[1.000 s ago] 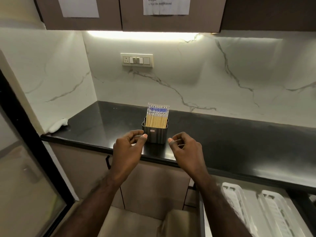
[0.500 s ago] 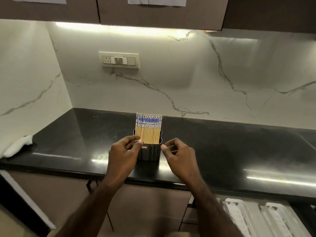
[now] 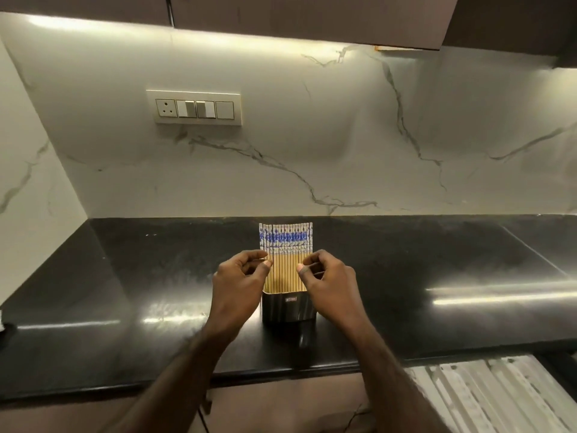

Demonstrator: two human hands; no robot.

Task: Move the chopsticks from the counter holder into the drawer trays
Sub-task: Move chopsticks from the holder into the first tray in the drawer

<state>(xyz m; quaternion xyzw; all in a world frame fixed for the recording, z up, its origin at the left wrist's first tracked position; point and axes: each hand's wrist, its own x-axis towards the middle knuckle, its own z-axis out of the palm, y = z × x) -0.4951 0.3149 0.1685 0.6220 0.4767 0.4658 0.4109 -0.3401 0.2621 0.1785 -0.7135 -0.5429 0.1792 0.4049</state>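
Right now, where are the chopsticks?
In the head view, the chopsticks stand upright in the dark holder on the black counter, mid-frame, between both hands.

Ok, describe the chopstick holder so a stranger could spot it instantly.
Look along the black counter under the marble wall. Near its front edge, between the left hand and right hand, stands the dark metal holder, the only container there, packed with upright blue-topped chopsticks.

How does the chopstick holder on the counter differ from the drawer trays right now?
The holder is dark metal, upright on the counter, packed with chopsticks; the drawer trays are white, lie flat below the counter edge, and show no chopsticks. Neither is gripped by a hand.
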